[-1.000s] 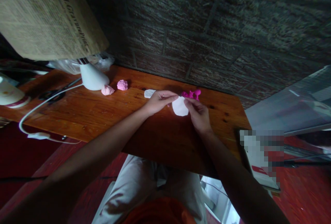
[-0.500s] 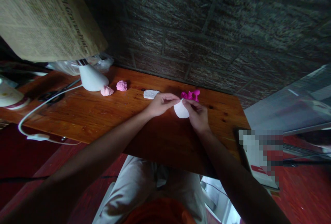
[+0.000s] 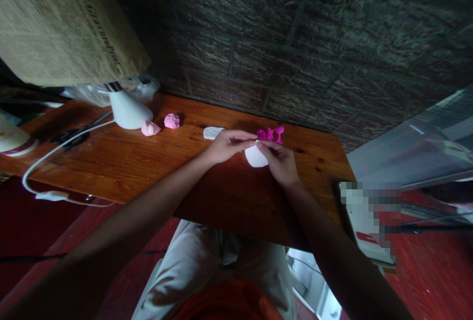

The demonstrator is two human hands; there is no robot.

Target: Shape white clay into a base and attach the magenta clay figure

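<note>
Between my two hands is a thin, rounded piece of white clay (image 3: 255, 157), pinched at its upper edge and hanging down. My left hand (image 3: 226, 147) is closed on its upper left side, thumb and fingers pressed together. From the right, my right hand (image 3: 284, 163) grips the same edge between thumb and forefinger. Bright magenta shapes (image 3: 270, 134) lie just behind the hands on the wooden table (image 3: 140, 162). Beyond my left wrist is a flat white slab (image 3: 212, 133), partly covered by that hand.
Two crumpled pink lumps (image 3: 172, 121) sit by the base of a lamp (image 3: 129, 110), whose white cord (image 3: 48, 155) runs over the table's front edge. Dark scissors (image 3: 70, 135) and a cup (image 3: 13, 135) are at the left. A stone-patterned wall (image 3: 266, 39) closes off the back.
Both hands keep their pinch on the white clay, with only a slight shift of the fingers. The whole view has moved a little.
</note>
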